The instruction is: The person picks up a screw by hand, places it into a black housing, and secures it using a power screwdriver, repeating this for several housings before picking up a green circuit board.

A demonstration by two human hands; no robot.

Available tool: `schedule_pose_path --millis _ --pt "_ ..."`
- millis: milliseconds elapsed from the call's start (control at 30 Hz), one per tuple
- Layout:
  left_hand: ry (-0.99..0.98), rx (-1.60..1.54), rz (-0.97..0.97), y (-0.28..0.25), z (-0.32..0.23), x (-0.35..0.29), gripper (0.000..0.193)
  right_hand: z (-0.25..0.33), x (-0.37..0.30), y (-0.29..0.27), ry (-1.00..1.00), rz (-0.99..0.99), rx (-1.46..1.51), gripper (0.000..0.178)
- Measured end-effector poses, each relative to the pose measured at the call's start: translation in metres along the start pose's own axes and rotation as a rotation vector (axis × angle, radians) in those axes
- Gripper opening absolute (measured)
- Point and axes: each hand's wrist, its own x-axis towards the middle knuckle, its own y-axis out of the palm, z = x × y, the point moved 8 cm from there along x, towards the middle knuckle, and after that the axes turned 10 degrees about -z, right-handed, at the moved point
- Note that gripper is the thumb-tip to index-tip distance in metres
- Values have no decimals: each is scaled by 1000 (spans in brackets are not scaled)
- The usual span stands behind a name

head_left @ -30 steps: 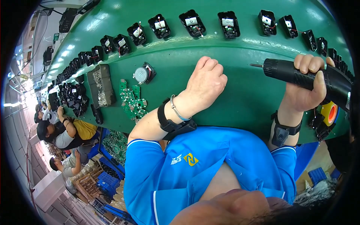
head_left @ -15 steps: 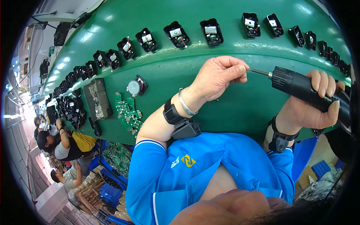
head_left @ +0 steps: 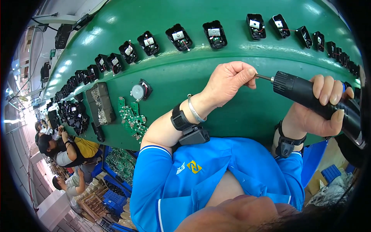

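Note:
My right hand is wrapped round the body of a black electric screwdriver, which is held tilted above the green table at the right. Its thin metal bit points left, toward my left hand. The thumb and fingers of that hand are pinched together at the bit's tip; whatever small piece is between them is hidden. To the left of my left hand, a round speaker lies on the table, near a pile of green circuit boards.
A long row of black housings with parts inside curves along the green table. A dark tray of small metal screws stands at the left, beside a heap of black parts. Other people work farther left; blue bins stand below.
The screwdriver and my right hand have shifted slightly left. My left hand has moved a little down and keeps its pinch at the bit's tip.

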Motion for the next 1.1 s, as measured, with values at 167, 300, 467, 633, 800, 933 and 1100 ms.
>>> schedule_pose_path --millis 167,300,467,633,800,933,1100 --pt "307 490 -17 -1 -30 11 24 0 5 -7 3 -7 -21 36" --pt "1012 1336 -202 10 -88 32 53 8 26 -31 -63 -138 15 31" --pt "953 1584 -147 11 -58 88 73 -16 42 -39 -152 -360 -188 16" --pt "857 1649 -87 6 -47 104 67 -43 51 -46 -125 -285 -183 22" --pt "1031 1648 -161 2 -54 84 63 -64 55 -50 -122 -275 -236 27" --pt "1062 1558 -295 10 -56 82 65 -57 55 -49 -137 -310 -223 25" --pt "981 1593 -302 14 -44 92 61 -41 56 -50 -137 -334 -88 21"
